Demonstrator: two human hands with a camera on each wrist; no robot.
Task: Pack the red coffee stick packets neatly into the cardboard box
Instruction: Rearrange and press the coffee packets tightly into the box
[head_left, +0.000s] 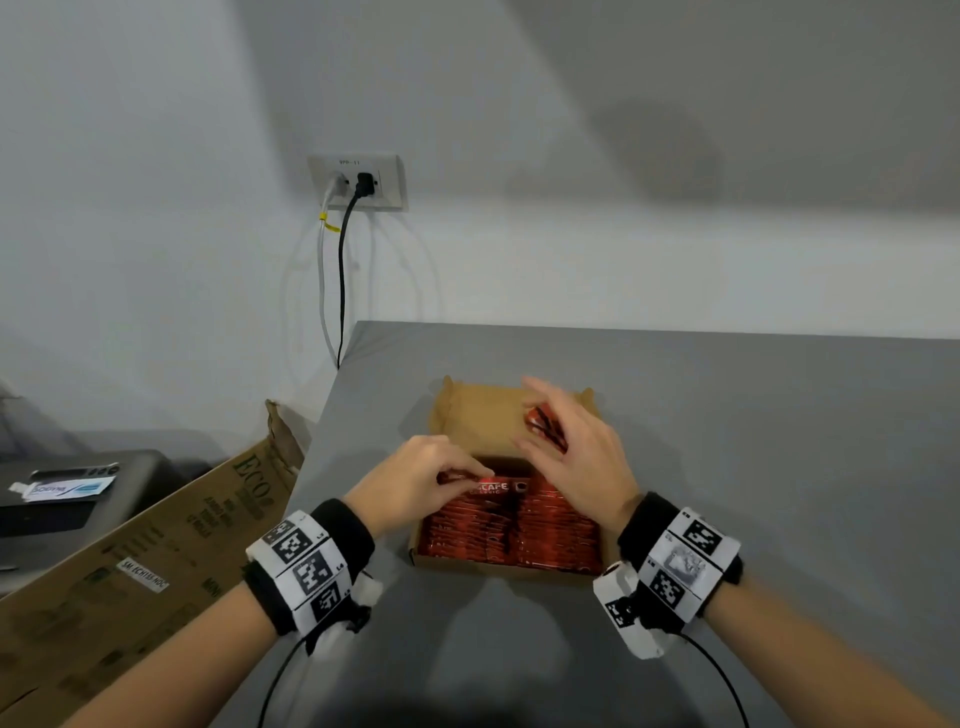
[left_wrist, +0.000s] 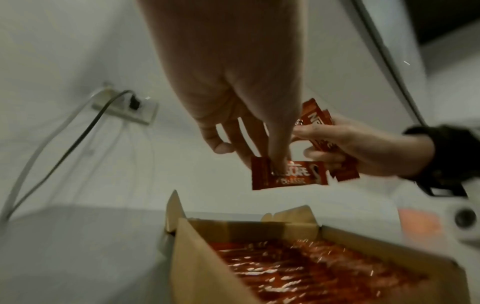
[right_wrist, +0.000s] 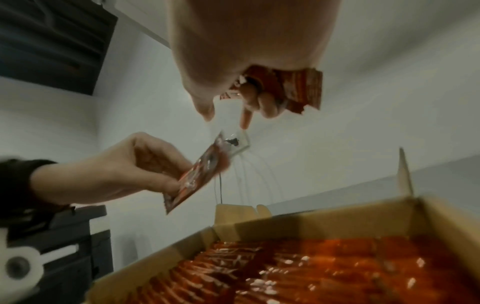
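Observation:
An open cardboard box (head_left: 470, 415) sits on the grey table, its lid flap folded back. Rows of red coffee stick packets (head_left: 519, 530) fill it. My left hand (head_left: 426, 473) pinches a single red packet (head_left: 493, 486) just above the far end of the rows; the same packet (left_wrist: 288, 174) hangs from my fingertips in the left wrist view. My right hand (head_left: 566, 441) hovers over the flap and grips a small bunch of packets (head_left: 545, 423), also seen as a bunch (right_wrist: 293, 88) against the palm in the right wrist view, with thumb and forefinger stretched out.
A large flattened carton (head_left: 150, 561) leans at the table's left edge. A dark printer (head_left: 67, 499) stands further left. A wall socket (head_left: 358, 182) with two cables lies behind. Bare grey table (head_left: 779, 441) stretches to the right of the box.

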